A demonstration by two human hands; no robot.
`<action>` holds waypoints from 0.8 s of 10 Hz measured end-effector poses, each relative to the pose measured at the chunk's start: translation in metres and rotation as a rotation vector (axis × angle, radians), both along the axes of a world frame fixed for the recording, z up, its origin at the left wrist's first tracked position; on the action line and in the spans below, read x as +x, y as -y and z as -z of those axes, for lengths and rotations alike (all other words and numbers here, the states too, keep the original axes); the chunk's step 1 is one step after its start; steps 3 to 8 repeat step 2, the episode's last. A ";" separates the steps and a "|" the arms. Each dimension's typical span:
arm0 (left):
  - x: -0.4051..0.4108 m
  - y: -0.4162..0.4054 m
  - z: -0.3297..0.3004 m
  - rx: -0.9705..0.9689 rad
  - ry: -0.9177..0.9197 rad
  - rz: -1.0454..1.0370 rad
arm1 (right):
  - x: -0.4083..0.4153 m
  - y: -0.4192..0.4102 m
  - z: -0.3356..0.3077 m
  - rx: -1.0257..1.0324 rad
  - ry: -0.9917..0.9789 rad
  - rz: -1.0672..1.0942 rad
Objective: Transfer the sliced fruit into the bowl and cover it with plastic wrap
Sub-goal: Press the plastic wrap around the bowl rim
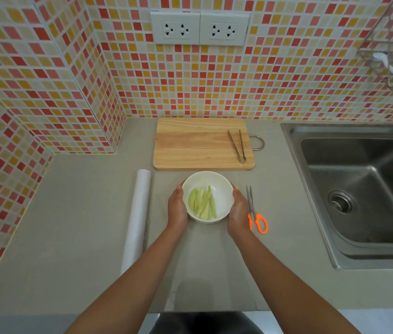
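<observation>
A white bowl (208, 196) of pale green fruit slices (202, 202) sits on the grey counter (70, 213), the left hand (177, 206) and right hand (238, 209) cupping its sides. A plastic wrap roll (137, 218) lies left, orange-handled scissors (255, 213) right. Farther back, tongs (237, 145) rest on a wooden cutting board (195, 143); a steel sink (359, 189) lies right.

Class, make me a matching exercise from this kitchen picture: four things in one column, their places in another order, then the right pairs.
Things:
1. fruit slices
2. tongs
3. scissors
4. roll of wrap

Places:
A. on the cutting board
B. right of the bowl
C. left of the bowl
D. inside the bowl

Pairs: 1-D, 2-A, 3-B, 4-C
</observation>
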State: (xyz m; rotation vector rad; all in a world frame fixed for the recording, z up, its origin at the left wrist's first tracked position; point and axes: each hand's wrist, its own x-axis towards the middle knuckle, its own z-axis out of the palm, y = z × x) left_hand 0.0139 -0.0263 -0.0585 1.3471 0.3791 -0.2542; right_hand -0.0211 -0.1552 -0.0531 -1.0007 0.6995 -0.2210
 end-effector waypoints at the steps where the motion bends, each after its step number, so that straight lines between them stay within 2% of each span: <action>1: 0.000 -0.001 0.001 0.004 0.019 0.005 | -0.001 0.000 -0.001 -0.007 -0.001 -0.009; 8: -0.002 0.000 -0.002 0.013 0.022 -0.006 | -0.001 0.000 -0.002 -0.040 -0.007 -0.018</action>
